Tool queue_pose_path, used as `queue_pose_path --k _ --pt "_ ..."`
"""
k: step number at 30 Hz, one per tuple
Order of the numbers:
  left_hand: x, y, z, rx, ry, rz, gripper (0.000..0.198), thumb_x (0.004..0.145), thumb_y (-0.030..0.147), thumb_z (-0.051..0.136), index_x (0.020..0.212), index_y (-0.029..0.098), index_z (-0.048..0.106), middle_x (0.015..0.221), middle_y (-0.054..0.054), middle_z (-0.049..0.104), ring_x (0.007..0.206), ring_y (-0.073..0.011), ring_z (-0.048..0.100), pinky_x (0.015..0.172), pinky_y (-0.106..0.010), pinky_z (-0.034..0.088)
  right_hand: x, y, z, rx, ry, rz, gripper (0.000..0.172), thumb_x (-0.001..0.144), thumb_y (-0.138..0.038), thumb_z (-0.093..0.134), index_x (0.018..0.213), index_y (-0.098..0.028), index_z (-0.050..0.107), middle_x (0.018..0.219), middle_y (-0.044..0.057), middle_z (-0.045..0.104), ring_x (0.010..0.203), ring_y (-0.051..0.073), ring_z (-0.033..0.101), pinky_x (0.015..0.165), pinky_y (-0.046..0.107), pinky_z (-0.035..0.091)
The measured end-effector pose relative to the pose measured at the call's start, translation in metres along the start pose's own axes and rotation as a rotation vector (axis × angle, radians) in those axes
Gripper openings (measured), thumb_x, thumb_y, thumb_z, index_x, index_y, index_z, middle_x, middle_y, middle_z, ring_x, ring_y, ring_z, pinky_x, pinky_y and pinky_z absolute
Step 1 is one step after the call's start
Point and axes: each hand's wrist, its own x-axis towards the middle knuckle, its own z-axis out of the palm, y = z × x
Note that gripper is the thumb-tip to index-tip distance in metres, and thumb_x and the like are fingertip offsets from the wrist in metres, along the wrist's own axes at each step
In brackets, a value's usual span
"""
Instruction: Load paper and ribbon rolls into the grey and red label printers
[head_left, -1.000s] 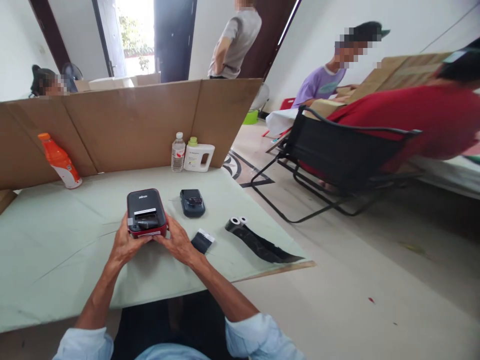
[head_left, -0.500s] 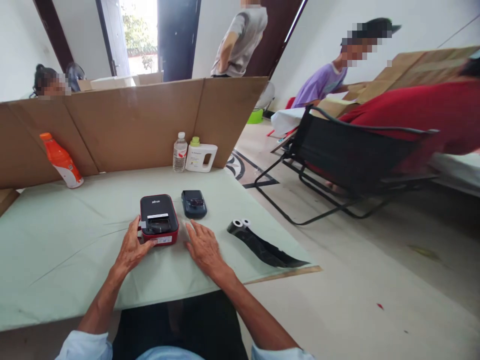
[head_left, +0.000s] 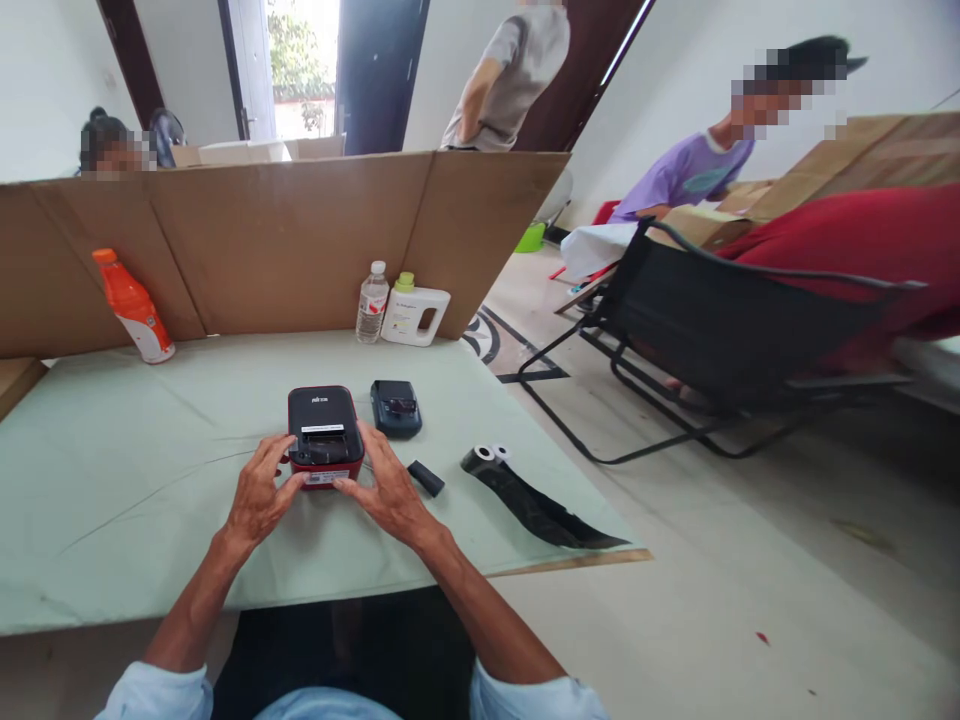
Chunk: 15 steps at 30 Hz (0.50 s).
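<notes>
A black and red label printer (head_left: 324, 412) sits on the light green table cover, its darker window towards me. Along its left side and front corner rest the fingers and thumb of my left hand (head_left: 261, 490). My right hand (head_left: 386, 490) takes the opposite side, thumb at the front edge and fingers along the right wall. Together they grip the printer. Just behind my right hand lies a smaller dark device (head_left: 396, 408). A small black bar-shaped piece (head_left: 426, 478) is beside my right hand. Further right is a roll of black ribbon (head_left: 525, 495) with its loose end spread out.
A cardboard screen (head_left: 300, 240) stands along the table's back. Before it are an orange bottle (head_left: 133, 305), a clear water bottle (head_left: 372, 302) and a white jug (head_left: 416, 315). To the right is a black folding chair (head_left: 735, 330) with a person in red; other people are beyond.
My right hand has moved left from the table onto the printer's right side. The small black piece now shows beside it. The view has shifted slightly; my left hand stays at the printer.
</notes>
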Motion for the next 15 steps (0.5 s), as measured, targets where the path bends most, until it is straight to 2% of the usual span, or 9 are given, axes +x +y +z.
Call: queue_pose_path --k 3,5,10,15 --pt "-0.001 -0.006 -0.005 0.081 0.019 0.097 0.042 0.096 0.029 0.068 0.137 0.024 0.064 0.137 -0.013 0.07 0.122 -0.0278 0.072 0.106 -0.047 0.062 0.007 -0.003 0.012 0.132 0.028 0.078 0.096 0.09 -0.04 0.079 0.169 -0.026 0.025 0.167 0.015 0.045 0.155 0.035 0.043 0.127 0.057 0.04" --pt "0.0 -0.009 -0.007 0.131 0.021 0.133 0.04 0.097 0.032 0.069 0.137 0.024 0.066 0.136 -0.013 0.071 0.126 -0.0294 0.071 0.11 -0.049 0.06 0.008 0.001 0.018 0.202 0.037 0.111 0.095 0.089 -0.04 0.079 0.168 -0.026 0.027 0.165 0.015 0.047 0.153 0.035 0.046 0.126 0.057 0.04" --pt "0.002 -0.011 -0.004 0.172 0.029 0.172 0.039 0.096 0.033 0.071 0.133 0.023 0.067 0.134 -0.013 0.071 0.123 -0.03 0.072 0.106 -0.046 0.062 0.004 0.009 0.03 0.244 0.078 0.113 0.087 0.091 -0.038 0.076 0.165 -0.025 0.033 0.164 0.014 0.048 0.153 0.033 0.045 0.127 0.056 0.038" --pt "0.004 -0.008 -0.004 0.164 0.03 0.132 0.031 0.097 0.032 0.068 0.127 0.024 0.068 0.125 -0.012 0.071 0.116 -0.0272 0.073 0.1 -0.043 0.064 0.0 0.013 0.039 0.197 0.135 0.096 0.087 0.091 -0.039 0.075 0.165 -0.022 0.033 0.165 0.017 0.046 0.154 0.035 0.044 0.128 0.057 0.037"
